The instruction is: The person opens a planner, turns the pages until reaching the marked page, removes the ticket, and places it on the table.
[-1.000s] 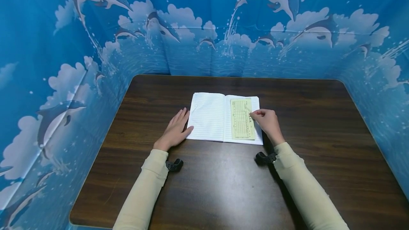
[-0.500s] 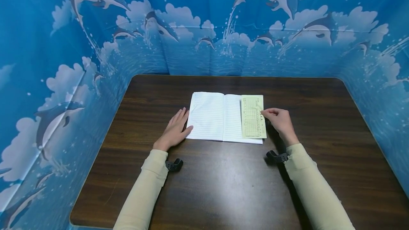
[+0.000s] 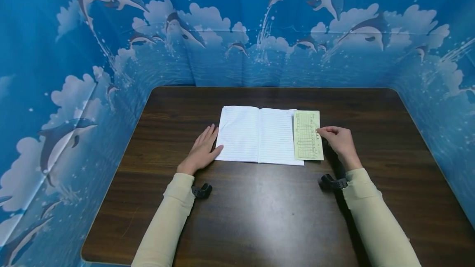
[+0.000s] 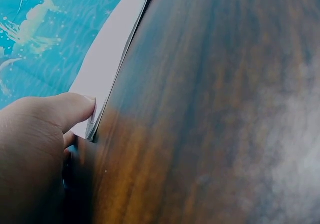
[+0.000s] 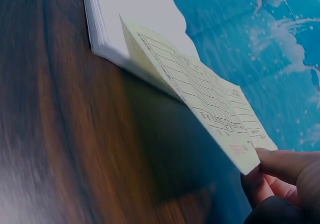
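An open notebook (image 3: 239,135) with lined white pages lies on the table. My left hand (image 3: 200,151) rests flat at its left edge, fingers straight, the thumb (image 4: 75,109) on the page corner in the left wrist view. My right hand (image 3: 340,143) pinches the right edge of a pale yellow-green printed form (image 3: 308,135) between thumb and fingers. Part of the form overlaps the notebook's right page; the rest reaches past its edge. In the right wrist view the form (image 5: 200,94) is tilted, its held end raised above the table.
The dark wooden table (image 3: 256,217) has rounded far corners. A blue curtain (image 3: 222,65) printed with dolphins and clouds surrounds its back and sides. Black bands, one on each wrist, hang near the tabletop.
My right hand has drawn the form to the right, from lying on the right page to partly beyond the notebook's edge. The left hand has stayed in place.
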Tool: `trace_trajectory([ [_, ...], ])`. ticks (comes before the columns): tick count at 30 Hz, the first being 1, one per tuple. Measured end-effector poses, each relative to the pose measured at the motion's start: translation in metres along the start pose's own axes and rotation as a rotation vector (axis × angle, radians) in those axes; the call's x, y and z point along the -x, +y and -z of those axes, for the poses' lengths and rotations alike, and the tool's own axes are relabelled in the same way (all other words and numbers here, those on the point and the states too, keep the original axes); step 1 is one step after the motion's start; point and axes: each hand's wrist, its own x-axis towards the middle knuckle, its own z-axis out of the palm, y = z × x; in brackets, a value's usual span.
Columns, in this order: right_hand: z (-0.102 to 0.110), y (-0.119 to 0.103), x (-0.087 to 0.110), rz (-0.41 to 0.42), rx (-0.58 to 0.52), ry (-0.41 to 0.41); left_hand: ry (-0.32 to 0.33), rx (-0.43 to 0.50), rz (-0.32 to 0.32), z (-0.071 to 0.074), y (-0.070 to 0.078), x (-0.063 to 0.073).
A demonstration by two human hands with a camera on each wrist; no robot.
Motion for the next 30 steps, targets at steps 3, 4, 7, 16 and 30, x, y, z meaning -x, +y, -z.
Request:
trace_trajectory([
  [3, 0.007, 0.006, -0.001, -0.009, 0.004, 0.007, -0.001, 0.003, 0.003, -0.002, -0.001, -0.001],
  [4, 0.009, 0.007, -0.001, -0.010, 0.007, 0.012, -0.002, -0.002, 0.006, -0.003, -0.002, -0.002],
  [7, 0.016, 0.012, -0.001, -0.018, 0.014, 0.030, -0.001, -0.003, 0.000, -0.004, -0.004, -0.003],
  [16, 0.035, 0.025, -0.001, -0.035, 0.031, 0.057, -0.013, 0.003, 0.010, -0.001, -0.002, -0.002],
  [30, 0.059, 0.039, 0.001, -0.075, 0.051, 0.054, -0.010, -0.021, 0.012, -0.002, -0.002, -0.004],
])
